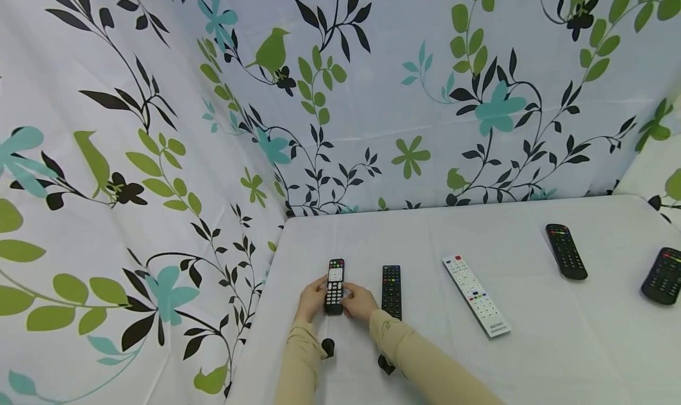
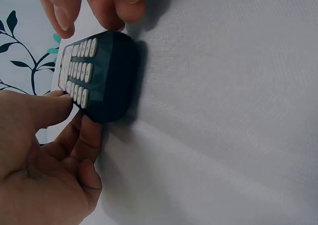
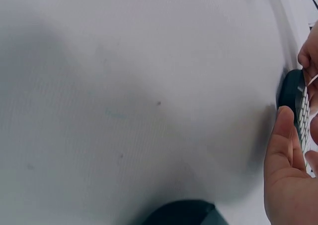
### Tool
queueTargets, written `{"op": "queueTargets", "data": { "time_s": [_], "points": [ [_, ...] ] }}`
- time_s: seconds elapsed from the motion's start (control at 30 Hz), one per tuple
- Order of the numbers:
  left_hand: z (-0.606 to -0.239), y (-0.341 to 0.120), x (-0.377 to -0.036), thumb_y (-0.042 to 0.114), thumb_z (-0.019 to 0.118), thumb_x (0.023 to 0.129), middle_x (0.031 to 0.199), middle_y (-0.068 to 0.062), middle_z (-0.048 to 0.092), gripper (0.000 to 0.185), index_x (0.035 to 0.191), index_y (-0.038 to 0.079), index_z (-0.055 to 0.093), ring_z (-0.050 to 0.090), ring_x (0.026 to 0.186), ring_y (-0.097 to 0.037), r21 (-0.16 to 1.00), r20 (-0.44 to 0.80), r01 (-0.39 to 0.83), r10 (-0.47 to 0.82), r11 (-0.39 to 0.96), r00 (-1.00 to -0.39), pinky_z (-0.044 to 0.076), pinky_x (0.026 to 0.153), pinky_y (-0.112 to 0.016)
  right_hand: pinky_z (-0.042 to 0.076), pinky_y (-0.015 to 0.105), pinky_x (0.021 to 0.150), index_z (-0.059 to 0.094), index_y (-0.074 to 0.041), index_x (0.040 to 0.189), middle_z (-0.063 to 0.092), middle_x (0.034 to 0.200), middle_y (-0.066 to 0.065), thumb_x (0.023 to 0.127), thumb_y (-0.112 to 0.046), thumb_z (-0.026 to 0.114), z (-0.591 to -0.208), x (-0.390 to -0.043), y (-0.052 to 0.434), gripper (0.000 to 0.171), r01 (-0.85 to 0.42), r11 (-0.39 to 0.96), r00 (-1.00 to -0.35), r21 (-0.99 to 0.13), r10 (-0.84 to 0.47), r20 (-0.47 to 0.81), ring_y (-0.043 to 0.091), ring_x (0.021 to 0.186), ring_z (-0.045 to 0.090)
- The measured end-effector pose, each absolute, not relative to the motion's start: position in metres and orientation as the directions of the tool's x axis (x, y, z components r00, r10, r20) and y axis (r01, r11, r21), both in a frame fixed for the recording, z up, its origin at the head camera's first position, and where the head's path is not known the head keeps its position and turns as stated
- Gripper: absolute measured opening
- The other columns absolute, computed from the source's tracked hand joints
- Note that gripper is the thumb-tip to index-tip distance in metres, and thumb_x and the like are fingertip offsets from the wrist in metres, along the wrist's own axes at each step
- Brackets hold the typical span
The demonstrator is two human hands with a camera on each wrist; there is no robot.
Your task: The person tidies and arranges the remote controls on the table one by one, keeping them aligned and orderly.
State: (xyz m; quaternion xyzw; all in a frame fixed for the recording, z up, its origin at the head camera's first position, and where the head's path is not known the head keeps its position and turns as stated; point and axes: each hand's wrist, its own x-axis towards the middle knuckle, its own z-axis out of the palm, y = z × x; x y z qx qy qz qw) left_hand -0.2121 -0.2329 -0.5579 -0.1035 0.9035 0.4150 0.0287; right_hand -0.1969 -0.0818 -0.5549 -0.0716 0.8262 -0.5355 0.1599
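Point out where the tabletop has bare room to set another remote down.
Bare cloth lies between the white remote and the far black remote, and along the table's back edge. It is crowded around the held remote, flanked by both hands and the neighbouring black remote.

white table [image 1: 532,357], five remotes [image 1: 476,295]

Black remote [image 1: 335,287]: matt plastic casing with rubbery white keys; table cover [image 1: 532,346]: matt woven white cloth; backdrop [image 1: 159,127]: smooth printed fabric, lightly creased.
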Motion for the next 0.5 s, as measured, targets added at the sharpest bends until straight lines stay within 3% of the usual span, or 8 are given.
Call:
{"op": "queueTargets", "data": {
  "time_s": [0.17,0.33,0.43,0.5],
  "points": [
    [-0.563,-0.237,-0.212,0.006,0.053,0.087,0.078,-0.011,0.058,0.039,0.126,0.005,0.058,0.051,0.064,-0.014,0.795,-0.184,-0.202,-0.090,0.572,-0.979,0.043,0.060,-0.025,0.039,0.021,0.052,0.043,-0.001,0.138,0.059,0.065,0.003,0.085,-0.004,0.057,-0.562,-0.196,-0.083,0.055,0.053,0.429,-0.943,-0.902,-0.277,-0.187,0.008,0.050,0.049],
    [-0.582,-0.247,-0.218,0.014,0.058,0.087,0.077,-0.010,0.060,0.037,0.124,0.013,0.061,0.054,0.066,-0.017,0.834,-0.119,-0.095,0.009,0.543,-0.993,0.046,0.061,-0.029,0.038,0.021,0.050,0.041,0.000,0.139,0.056,0.063,0.001,0.082,-0.001,0.056,-0.568,-0.198,-0.081,0.058,0.049,0.439,-0.949,-0.897,-0.260,-0.180,0.008,0.049,0.048],
    [-0.577,-0.244,-0.215,0.015,0.058,0.088,0.076,-0.008,0.059,0.038,0.126,0.012,0.060,0.051,0.065,-0.015,0.815,-0.140,-0.114,0.002,0.568,-0.990,0.042,0.058,-0.026,0.038,0.022,0.050,0.040,-0.001,0.139,0.055,0.062,0.001,0.082,0.000,0.055,-0.569,-0.199,-0.080,0.059,0.061,0.439,-0.945,-0.897,-0.264,-0.193,0.009,0.048,0.048],
    [-0.561,-0.235,-0.209,0.009,0.056,0.088,0.079,-0.012,0.060,0.040,0.127,0.007,0.057,0.052,0.066,-0.017,0.787,-0.207,-0.196,-0.050,0.585,-0.977,0.043,0.059,-0.028,0.038,0.022,0.049,0.039,-0.002,0.140,0.054,0.061,0.001,0.083,0.000,0.055,-0.570,-0.199,-0.080,0.060,0.066,0.443,-0.942,-0.894,-0.267,-0.202,0.009,0.048,0.048]
  ]
}}
